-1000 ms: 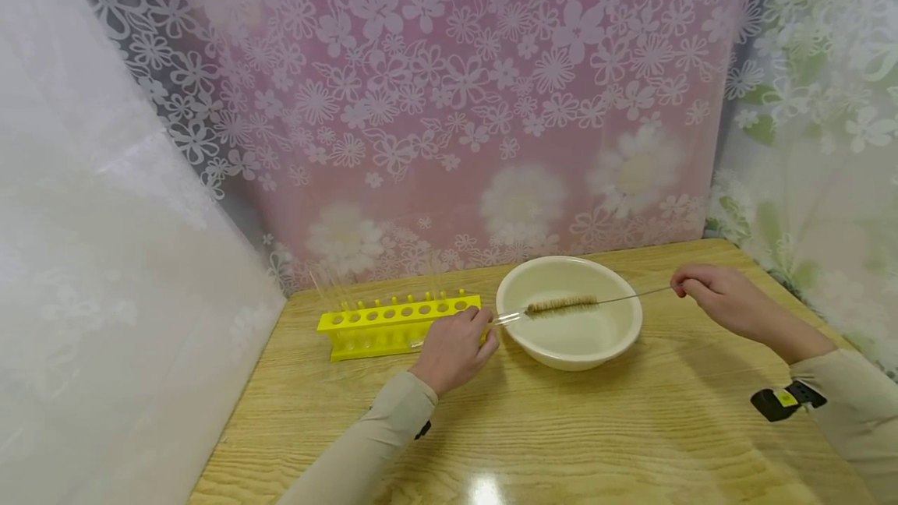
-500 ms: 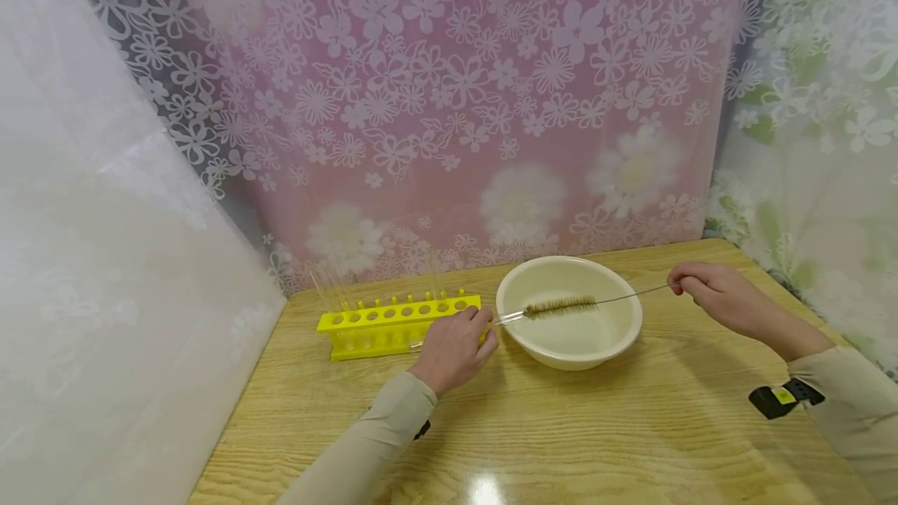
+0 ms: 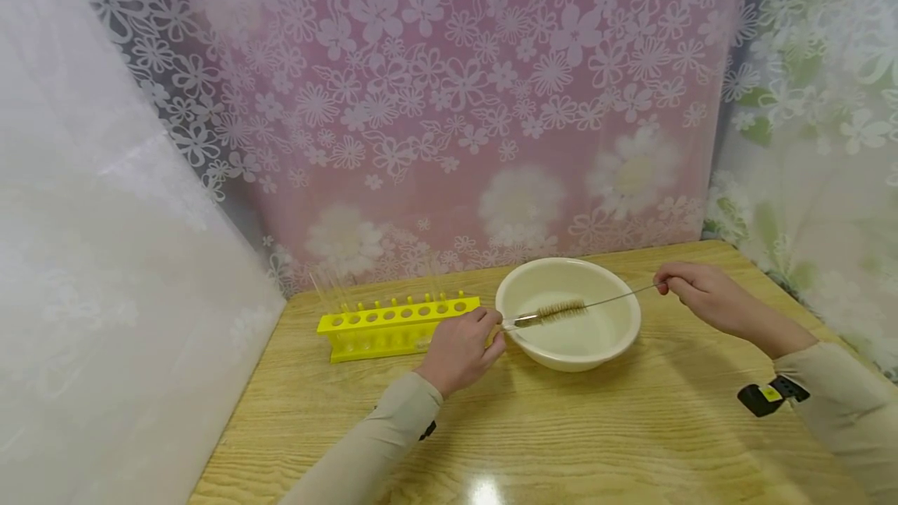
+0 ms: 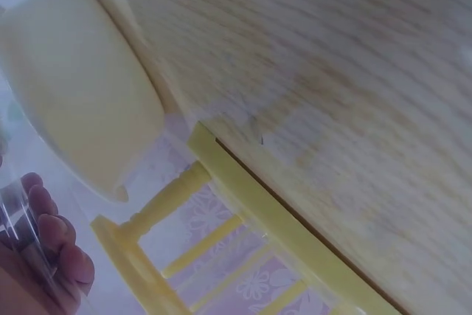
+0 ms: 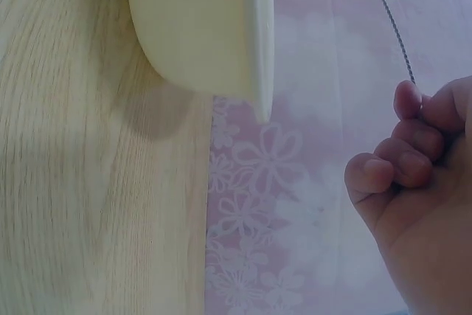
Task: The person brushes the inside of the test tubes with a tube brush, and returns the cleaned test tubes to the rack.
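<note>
The step in hand looks like working the bristles of a test-tube brush (image 3: 563,310) into a glass test tube (image 3: 510,323): the leading bristles sit inside the tube's mouth, the rest are outside, above the basin (image 3: 578,340). A further push would call for the tube held steady and the brush fed in along the tube's own line, lest the thin handle bend or the glass be strained.

The left hand (image 3: 459,349) is curled round the tube, back of the hand upward, in front of the right end of the yellow test-tube rack (image 3: 398,324). The tube lies nearly level across its fingers, mouth toward the basin. The right hand (image 3: 701,294) is beyond the basin's right side, raised off the surface (image 3: 561,427), thumb and forefinger pinching the brush's twisted wire handle (image 5: 398,38), the other fingers folded in. The left forearm reaches in from below, the right from the right edge.
</note>
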A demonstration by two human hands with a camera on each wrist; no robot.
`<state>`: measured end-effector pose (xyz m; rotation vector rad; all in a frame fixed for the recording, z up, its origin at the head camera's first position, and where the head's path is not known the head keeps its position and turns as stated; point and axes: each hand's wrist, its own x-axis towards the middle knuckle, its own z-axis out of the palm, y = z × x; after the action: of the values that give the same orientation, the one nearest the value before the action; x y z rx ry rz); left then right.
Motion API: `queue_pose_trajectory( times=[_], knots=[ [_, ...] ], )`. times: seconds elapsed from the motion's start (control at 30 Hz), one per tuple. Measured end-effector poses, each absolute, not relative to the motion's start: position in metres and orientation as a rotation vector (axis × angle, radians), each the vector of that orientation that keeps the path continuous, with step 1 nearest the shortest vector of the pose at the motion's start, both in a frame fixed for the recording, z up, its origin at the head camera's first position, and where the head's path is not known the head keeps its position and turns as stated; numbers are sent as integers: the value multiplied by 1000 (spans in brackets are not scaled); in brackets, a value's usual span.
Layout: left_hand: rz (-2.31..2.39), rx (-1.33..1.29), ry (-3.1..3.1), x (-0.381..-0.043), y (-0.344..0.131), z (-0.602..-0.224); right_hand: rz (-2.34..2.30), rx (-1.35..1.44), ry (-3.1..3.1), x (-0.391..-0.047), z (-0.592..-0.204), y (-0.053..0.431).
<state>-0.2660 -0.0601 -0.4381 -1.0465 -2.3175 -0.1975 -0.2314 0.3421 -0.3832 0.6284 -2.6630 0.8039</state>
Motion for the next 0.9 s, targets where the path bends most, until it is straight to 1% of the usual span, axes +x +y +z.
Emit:
queue_pose_trajectory(
  times=[0.5,0.77,0.9],
  knots=[
    [-217,-1039,-2316,-267,-57,-438,863,645,-2707,-236,-384,323],
    [-221,-1033,-2331,-268,-56,-439,884,733,-2652,-240,-391,309],
    [-230,-1034,-2337,-267,-56,-439,896,731,-2643,-241,-394,303]
  ],
)
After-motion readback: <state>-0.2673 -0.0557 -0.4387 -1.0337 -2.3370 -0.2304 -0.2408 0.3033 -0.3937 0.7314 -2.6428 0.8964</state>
